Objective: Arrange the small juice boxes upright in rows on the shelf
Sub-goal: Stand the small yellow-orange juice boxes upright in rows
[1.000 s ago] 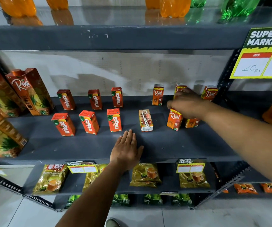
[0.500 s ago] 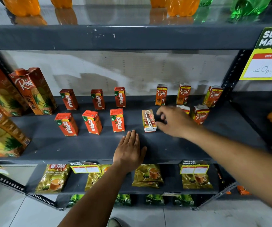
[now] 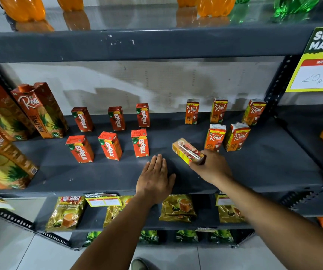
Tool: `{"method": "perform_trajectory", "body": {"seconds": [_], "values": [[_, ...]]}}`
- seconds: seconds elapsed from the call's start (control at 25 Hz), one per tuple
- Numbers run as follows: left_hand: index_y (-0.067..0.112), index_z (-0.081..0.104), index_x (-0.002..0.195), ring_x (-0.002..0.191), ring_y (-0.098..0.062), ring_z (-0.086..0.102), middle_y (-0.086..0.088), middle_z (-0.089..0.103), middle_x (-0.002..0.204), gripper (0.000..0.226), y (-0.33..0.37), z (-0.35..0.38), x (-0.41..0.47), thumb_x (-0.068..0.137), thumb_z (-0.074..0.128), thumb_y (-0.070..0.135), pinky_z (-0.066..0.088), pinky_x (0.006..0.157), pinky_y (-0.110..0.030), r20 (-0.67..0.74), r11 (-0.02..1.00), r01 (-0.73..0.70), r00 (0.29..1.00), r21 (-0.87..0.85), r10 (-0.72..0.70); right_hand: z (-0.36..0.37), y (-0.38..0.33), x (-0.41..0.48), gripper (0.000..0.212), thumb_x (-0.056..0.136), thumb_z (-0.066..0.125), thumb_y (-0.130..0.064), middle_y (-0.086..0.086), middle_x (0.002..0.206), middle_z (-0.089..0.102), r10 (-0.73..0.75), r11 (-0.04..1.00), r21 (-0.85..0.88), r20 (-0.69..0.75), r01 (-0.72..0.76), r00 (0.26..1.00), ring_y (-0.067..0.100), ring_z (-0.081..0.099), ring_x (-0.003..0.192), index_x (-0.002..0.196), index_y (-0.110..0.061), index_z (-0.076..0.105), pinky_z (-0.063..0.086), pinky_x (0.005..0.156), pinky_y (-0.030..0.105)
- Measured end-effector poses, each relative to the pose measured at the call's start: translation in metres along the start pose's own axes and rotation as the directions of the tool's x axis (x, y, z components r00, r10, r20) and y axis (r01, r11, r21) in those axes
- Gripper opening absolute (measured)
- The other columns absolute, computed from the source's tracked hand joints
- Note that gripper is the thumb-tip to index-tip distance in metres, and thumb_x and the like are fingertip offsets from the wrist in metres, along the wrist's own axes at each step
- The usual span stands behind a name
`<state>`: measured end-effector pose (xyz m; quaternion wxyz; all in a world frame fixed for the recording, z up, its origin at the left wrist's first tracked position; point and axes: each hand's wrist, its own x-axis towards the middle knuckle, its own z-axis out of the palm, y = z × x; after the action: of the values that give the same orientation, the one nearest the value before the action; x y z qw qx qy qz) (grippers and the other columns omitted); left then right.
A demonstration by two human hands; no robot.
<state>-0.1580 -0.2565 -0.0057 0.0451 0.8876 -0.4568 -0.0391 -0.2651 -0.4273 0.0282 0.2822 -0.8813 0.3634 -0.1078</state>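
Note:
On the grey middle shelf (image 3: 263,168) several small red Maaza boxes (image 3: 140,143) stand upright in two rows at centre-left. Several small orange Real boxes (image 3: 215,137) stand upright in two rows at the right. My right hand (image 3: 212,166) grips one more small juice box (image 3: 186,150), tilted on its side with its straw side up, just above the shelf and left of the front Real boxes. My left hand (image 3: 154,181) lies flat, palm down, on the shelf's front, fingers together, holding nothing.
Tall Real pineapple cartons (image 3: 40,110) stand at the shelf's left end. Orange and green bottles (image 3: 215,4) sit on the shelf above. A yellow price sign (image 3: 320,61) hangs at upper right. Gold tea packets (image 3: 178,208) fill the shelf below.
My right hand left the front Real boxes standing, moved left to the lying straw-side box and lifted it at a tilt. My left hand stayed flat on the shelf.

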Motion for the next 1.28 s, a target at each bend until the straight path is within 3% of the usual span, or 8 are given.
{"method": "perform_trajectory", "body": {"seconds": [0.24, 0.4, 0.52, 0.64, 0.8, 0.92, 1.04, 1.28], "values": [[0.005, 0.006, 0.150, 0.147, -0.022, -0.007, -0.011, -0.002, 0.160, 0.072, -0.001, 0.005, 0.001, 0.096, 0.011, 0.053, -0.005, 0.117, -0.035, -0.028, 1.000, -0.006, 1.000, 0.017, 0.006, -0.099, 0.068, -0.055, 0.044, 0.063, 0.079, -0.029, -0.005, 0.090, 0.070, 0.070, 0.993, -0.098, 0.031, -0.067, 0.997, 0.011, 0.063, 0.076, 0.106, -0.027, 0.068, 0.045, 0.061, 0.020], [0.004, 0.008, 0.149, 0.147, -0.022, -0.005, -0.012, 0.000, 0.160, 0.086, -0.001, 0.005, 0.001, 0.085, -0.004, 0.059, -0.005, 0.116, -0.034, -0.031, 1.000, -0.002, 1.000, 0.025, 0.003, -0.168, 0.094, -0.031, 0.056, 0.056, 0.080, -0.021, 0.007, 0.106, 0.062, -0.013, 0.917, -0.399, 0.001, 0.012, 1.000, 0.027, 0.061, 0.094, 0.110, -0.019, 0.067, 0.050, 0.082, 0.034], [0.004, 0.006, 0.150, 0.147, -0.021, -0.006, -0.011, -0.002, 0.160, 0.073, 0.001, 0.003, 0.001, 0.096, 0.010, 0.054, -0.004, 0.117, -0.034, -0.018, 0.999, 0.010, 1.000, 0.037, -0.009, -0.195, 0.098, 0.003, 0.048, 0.070, 0.071, -0.017, 0.004, 0.122, 0.049, -0.086, 0.779, -0.616, 0.085, 0.120, 0.993, 0.030, 0.058, 0.100, 0.116, -0.027, 0.060, 0.048, 0.079, 0.034], [0.005, 0.006, 0.149, 0.147, -0.021, -0.006, -0.010, -0.002, 0.161, 0.071, 0.003, 0.001, 0.000, 0.097, 0.013, 0.052, -0.003, 0.117, -0.034, -0.024, 0.999, 0.015, 1.000, 0.038, -0.014, -0.197, 0.100, 0.037, 0.034, 0.089, 0.051, -0.036, 0.007, 0.133, 0.049, -0.072, 0.737, -0.668, 0.076, 0.105, 0.994, 0.034, 0.054, 0.108, 0.122, -0.029, 0.051, 0.045, 0.081, 0.036], [0.005, 0.006, 0.150, 0.147, -0.021, -0.005, -0.010, -0.001, 0.161, 0.071, 0.003, 0.001, -0.001, 0.097, 0.013, 0.052, -0.003, 0.117, -0.034, -0.025, 0.999, 0.021, 0.999, 0.049, -0.020, -0.200, 0.097, 0.053, 0.063, 0.080, 0.023, -0.062, 0.006, 0.147, 0.039, -0.184, 0.582, -0.750, 0.254, 0.313, 0.950, 0.032, 0.045, 0.124, 0.133, -0.034, 0.043, 0.042, 0.093, 0.038], [0.005, 0.006, 0.150, 0.147, -0.021, -0.004, -0.010, -0.001, 0.161, 0.071, 0.004, 0.002, 0.000, 0.097, 0.011, 0.053, -0.003, 0.117, -0.034, -0.033, 0.998, 0.023, 0.999, 0.057, -0.021, -0.206, 0.093, 0.054, 0.044, 0.095, 0.036, -0.041, -0.002, 0.153, 0.028, -0.203, 0.444, -0.808, 0.329, 0.386, 0.922, 0.027, 0.038, 0.132, 0.139, -0.040, 0.035, 0.040, 0.099, 0.037], [0.006, 0.006, 0.150, 0.147, -0.021, -0.004, -0.010, -0.001, 0.161, 0.071, 0.004, 0.002, 0.000, 0.097, 0.011, 0.053, -0.004, 0.116, -0.034, -0.038, 0.998, 0.027, 0.999, 0.064, -0.025, -0.214, 0.094, 0.057, 0.054, 0.095, 0.044, -0.019, -0.003, 0.157, 0.022, -0.209, 0.330, -0.827, 0.406, 0.455, 0.889, 0.025, 0.031, 0.138, 0.144, -0.036, 0.029, 0.039, 0.105, 0.039], [0.005, 0.009, 0.150, 0.147, -0.023, 0.000, -0.011, 0.003, 0.161, 0.076, 0.003, 0.005, 0.001, 0.094, 0.007, 0.056, 0.000, 0.117, -0.035, -0.052, 0.997, 0.029, 0.998, 0.070, -0.025, -0.221, 0.091, 0.071, 0.046, 0.088, 0.058, -0.030, 0.007, 0.139, 0.050, -0.228, 0.566, -0.691, 0.392, 0.449, 0.891, 0.025, 0.048, 0.124, 0.132, -0.021, 0.051, 0.039, 0.103, 0.034]]}}
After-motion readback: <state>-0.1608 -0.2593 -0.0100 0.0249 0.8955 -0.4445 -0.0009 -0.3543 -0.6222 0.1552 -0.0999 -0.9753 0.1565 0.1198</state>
